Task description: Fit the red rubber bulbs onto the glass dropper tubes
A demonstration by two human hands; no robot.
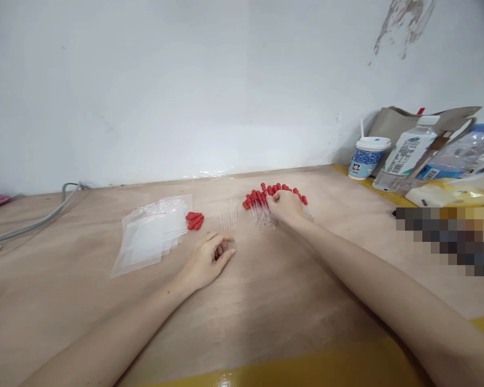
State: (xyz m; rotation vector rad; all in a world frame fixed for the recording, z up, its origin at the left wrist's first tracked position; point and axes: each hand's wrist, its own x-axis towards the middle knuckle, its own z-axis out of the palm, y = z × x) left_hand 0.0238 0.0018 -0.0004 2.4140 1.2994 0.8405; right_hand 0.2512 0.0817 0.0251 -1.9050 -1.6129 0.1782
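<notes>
My right hand (pixel 285 205) is over a spread pile of glass droppers with red rubber bulbs (pixel 255 198). Its thumb and fingers are pinched together among the bulbs, on a dropper as it appears; the fingers partly hide it. My left hand (pixel 210 259) rests on the table, thumb and fingers apart, holding nothing. Just beyond it lie several thin clear glass tubes (pixel 228 215) side by side. A small heap of loose red rubber bulbs (pixel 194 220) is to their left. Farther left, clear zip bags (pixel 151 234) overlap in a fanned stack.
A lidded paper cup (pixel 368 158) with a straw, a plastic bottle (pixel 407 153) and a grey-brown bag (pixel 391 119) stand at the back right. Grey cables (pixel 40 221) run along the left. A white wall (pixel 226 97) closes off the table's (pixel 234 317) far side. One patch at right is pixelated.
</notes>
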